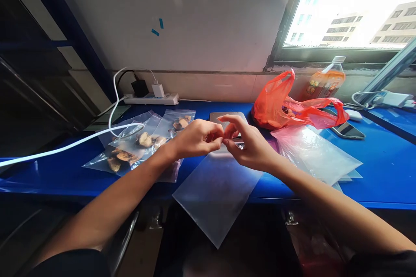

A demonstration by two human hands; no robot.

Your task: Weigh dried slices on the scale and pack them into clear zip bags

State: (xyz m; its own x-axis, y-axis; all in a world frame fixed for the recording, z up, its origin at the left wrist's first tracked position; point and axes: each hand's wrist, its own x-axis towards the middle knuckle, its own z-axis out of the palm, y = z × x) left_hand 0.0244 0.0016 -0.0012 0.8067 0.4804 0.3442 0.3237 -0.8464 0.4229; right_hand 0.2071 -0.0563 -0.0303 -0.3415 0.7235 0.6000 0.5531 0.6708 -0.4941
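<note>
Bag (pixel 217 201) hung across the blue table (pixel 386 162) edge, left hand (pixel 198 138) and right hand (pixel 251 145) pinched together, apparently clamped on its top, while the bottle (pixel 336 68) flashed an orange label (pixel 329 81) too small to read!

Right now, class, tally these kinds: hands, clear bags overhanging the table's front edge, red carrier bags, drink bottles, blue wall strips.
Left hand, right hand: 2
Overhanging clear bag: 1
Red carrier bag: 1
Drink bottle: 1
Blue wall strips: 2
Total: 7
</note>
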